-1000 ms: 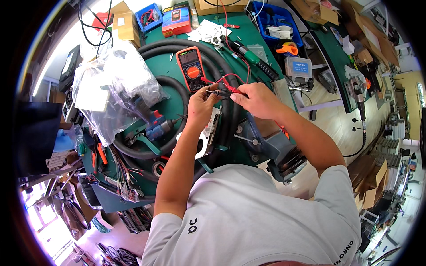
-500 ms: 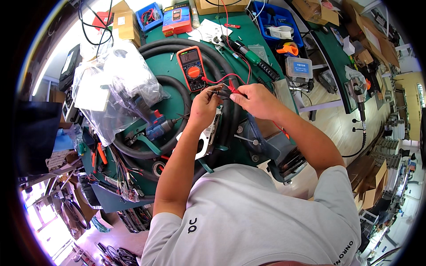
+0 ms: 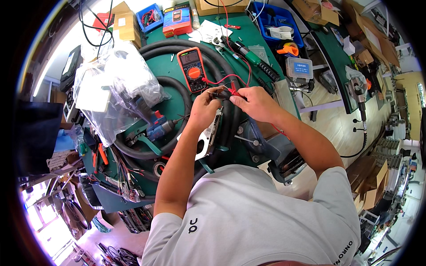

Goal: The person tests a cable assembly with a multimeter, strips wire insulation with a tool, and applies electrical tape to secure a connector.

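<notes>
Close together over the coiled cable, both hands work at small dark wire ends. My left hand [image 3: 204, 110] is closed in a pinch on a thin wire end [image 3: 214, 91]. My right hand [image 3: 258, 104] is closed on a red test lead clip [image 3: 233, 90]; its exact bite is hidden by the fingers. Just beyond the hands lies an orange-framed multimeter [image 3: 191, 70], its grey display lit, with a red lead [image 3: 224, 78] running from it to the right hand. Thick black cable [image 3: 228, 66] loops around the meter and beneath the hands.
A cordless drill [image 3: 159, 126] lies left of my forearm beside a clear plastic bag [image 3: 111, 95]. Stripped wires [image 3: 126, 179] hang near the front edge. Farther off are a green-handled tool [image 3: 257, 61], a blue bin [image 3: 277, 24] and a red meter box [image 3: 177, 20].
Both hands stay nearly in place. My right hand and the red clip have shifted very slightly, the clip now showing more upright beside the fingers.
</notes>
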